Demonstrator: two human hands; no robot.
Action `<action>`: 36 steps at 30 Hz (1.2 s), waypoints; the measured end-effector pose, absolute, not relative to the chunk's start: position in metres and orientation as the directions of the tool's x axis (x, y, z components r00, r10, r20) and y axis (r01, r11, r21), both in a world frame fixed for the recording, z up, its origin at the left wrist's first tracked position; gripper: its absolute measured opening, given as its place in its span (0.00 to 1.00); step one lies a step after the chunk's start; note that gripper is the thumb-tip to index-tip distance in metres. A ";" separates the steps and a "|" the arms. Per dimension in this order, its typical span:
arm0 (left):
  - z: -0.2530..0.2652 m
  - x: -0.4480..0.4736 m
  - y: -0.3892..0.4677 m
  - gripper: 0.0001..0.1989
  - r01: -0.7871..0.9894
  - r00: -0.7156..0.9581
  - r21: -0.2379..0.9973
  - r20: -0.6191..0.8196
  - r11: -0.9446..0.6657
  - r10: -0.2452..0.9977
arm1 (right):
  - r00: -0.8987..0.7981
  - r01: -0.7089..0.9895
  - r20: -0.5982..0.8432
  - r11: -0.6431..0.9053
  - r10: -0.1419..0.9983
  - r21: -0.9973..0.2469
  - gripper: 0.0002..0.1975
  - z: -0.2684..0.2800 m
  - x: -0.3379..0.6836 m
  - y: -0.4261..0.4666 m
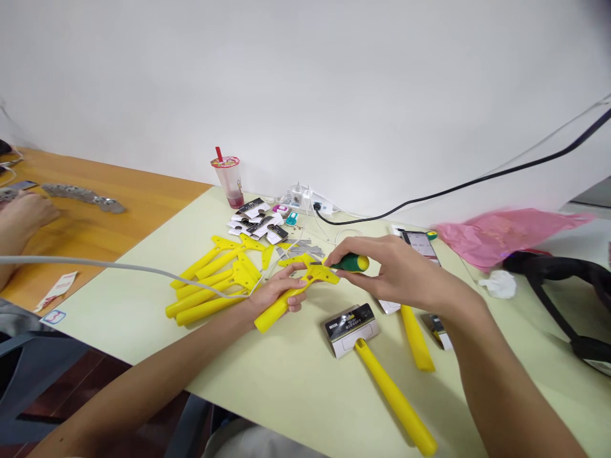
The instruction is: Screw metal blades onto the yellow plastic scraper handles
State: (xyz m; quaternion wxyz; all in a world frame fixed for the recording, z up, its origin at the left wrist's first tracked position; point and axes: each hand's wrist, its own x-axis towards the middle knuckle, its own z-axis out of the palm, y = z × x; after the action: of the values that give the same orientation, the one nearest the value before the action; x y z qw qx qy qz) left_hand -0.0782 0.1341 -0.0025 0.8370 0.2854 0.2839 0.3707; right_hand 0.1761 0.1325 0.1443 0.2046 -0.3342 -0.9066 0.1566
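My left hand point(279, 294) is closed around the handle of a yellow plastic scraper point(277, 310), its wide head pointing up and to the right. In my right hand point(382, 264) is a short screwdriver point(352, 263) with a green and yellow handle, its shaft lying at the scraper's head; the tip's exact contact is too small to tell. To the left of my left hand lie several more yellow scrapers point(205, 303). Just behind the held head are thin grey metal blades point(305, 249). Below my right hand rests a scraper with a black and white card sleeve point(351, 329) over its head.
Black and white cards point(258, 219) are piled near a drink cup point(228, 181). A power strip point(310, 202) feeds a black cable. A phone point(421, 247), a pink bag point(506, 235) and a black headset-like strap point(548, 299) lie right. Another person's hand point(28, 213) is far left.
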 end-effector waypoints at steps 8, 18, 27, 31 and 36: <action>-0.004 -0.075 0.132 0.30 -0.410 0.529 0.773 -0.231 0.484 0.817 | -0.685 0.542 0.330 0.757 0.649 -0.364 0.07 0.136 0.173 0.134; -0.007 -0.074 0.134 0.32 -0.454 0.470 0.732 -0.288 0.508 0.835 | -0.633 0.576 0.386 0.742 0.671 -0.344 0.09 0.124 0.163 0.139; -0.008 -0.074 0.133 0.32 -0.448 0.503 0.733 -0.266 0.511 0.822 | -0.577 0.534 0.531 0.779 0.620 -0.329 0.09 0.112 0.164 0.151; -0.007 -0.073 0.131 0.30 -0.440 0.516 0.723 -0.282 0.532 0.809 | -0.556 0.550 0.533 0.763 0.638 -0.340 0.10 0.111 0.158 0.149; -0.004 -0.072 0.128 0.30 -0.443 0.534 0.698 -0.299 0.563 0.791 | -0.565 0.340 0.578 0.805 0.588 -0.486 0.10 0.106 0.154 0.151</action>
State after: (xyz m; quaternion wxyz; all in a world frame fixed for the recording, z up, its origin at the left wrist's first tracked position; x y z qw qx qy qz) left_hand -0.0721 0.1283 -0.0041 0.8289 0.2828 0.3072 0.3722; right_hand 0.1536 0.1515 0.1057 0.3824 -0.2669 -0.8696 0.1623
